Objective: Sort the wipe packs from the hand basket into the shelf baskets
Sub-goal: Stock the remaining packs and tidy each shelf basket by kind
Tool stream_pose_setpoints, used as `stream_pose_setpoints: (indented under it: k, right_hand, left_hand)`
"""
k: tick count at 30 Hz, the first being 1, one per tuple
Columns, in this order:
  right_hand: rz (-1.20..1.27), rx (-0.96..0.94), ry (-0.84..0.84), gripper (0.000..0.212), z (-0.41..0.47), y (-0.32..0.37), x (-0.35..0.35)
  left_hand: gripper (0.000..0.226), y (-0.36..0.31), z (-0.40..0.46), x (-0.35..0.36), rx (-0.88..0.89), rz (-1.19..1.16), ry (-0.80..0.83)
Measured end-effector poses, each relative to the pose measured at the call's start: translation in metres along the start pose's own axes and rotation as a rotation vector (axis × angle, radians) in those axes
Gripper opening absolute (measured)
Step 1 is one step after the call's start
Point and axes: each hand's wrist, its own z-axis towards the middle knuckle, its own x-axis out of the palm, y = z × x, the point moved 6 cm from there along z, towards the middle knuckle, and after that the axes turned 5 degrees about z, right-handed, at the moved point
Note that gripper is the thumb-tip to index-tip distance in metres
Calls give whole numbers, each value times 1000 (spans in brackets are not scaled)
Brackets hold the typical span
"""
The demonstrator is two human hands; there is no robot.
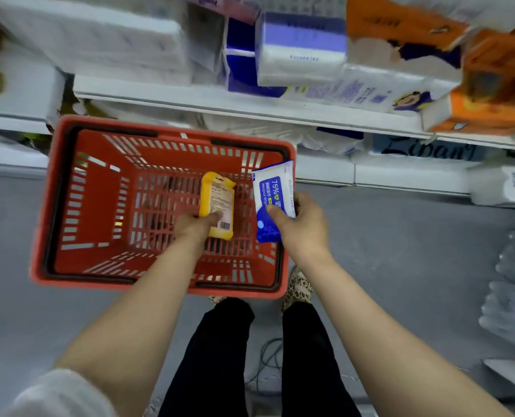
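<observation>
Grey floor (24, 326) all around, smooth looking, and it's clearly a shop aisle: white shelf (220, 99) running across the top, loaded with tissue packs (301, 49) in white, purple and orange wrap, all a bit blurry. More white packs sit on the lowest level down by the floor.

Red hand basket (57, 206) sits on the floor right up against the shelving, slotted plastic, black handles folded down along the rim.

Left hand (196, 227) is down inside the basket, fingers curled round the near end of a yellow wipe pack (217, 203). That pack's long axis runs away from the person toward the shelf, barcode end nearest the hand, label side up.

Right hand (301, 218) is over the basket's right rim, thumb and fingers pinching a blue and white alcohol wipe pack (272, 200). It points the same way, long axis toward the shelf, printed face up, white end farthest out.
</observation>
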Motion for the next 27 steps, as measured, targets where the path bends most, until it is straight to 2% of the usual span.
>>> stream_pose_setpoints:
  k: [3, 5, 6, 7, 10, 15, 18, 21, 25, 27]
  right_hand:
    - [27, -11, -56, 29, -15, 15, -4]
    - [101, -64, -82, 57, -28, 31, -9]
    - [133, -93, -82, 63, -34, 40, -13]
    - [152, -119, -84, 59, -39, 51, -17]
    - [249, -116, -50, 20, -52, 88, -29]
    - [478, -71, 6, 27, -64, 134, -71]
    - [563, -78, -1, 22, -62, 142, -117]
    - [558, -130, 4, 27, -52, 144, -177]
    - [502, -234, 98, 36, -50, 152, -261]
    - [487, -273, 48, 35, -47, 155, -307]
  left_hand:
    - [27, -36, -62, -23, 183, -133, -44]
    - [24, -63, -112, -39, 378, -105, -110]
    - [23, -76, -137, -46, 483, -58, -155]
    - [21, -88, -162, -50, 587, 5, -199]
    - [30, -120, -230, -47, 916, 142, -203]
    - [61, -168, -301, -10, 1290, 402, -113]
    - [58, -195, -321, 23, 1283, 474, 43]
    - [54, -231, -335, 47, 1120, 278, 173]
    - [75, -292, -368, 95, 1090, 238, 303]
    - [75, -316, -389, 128, 1103, 255, 355]
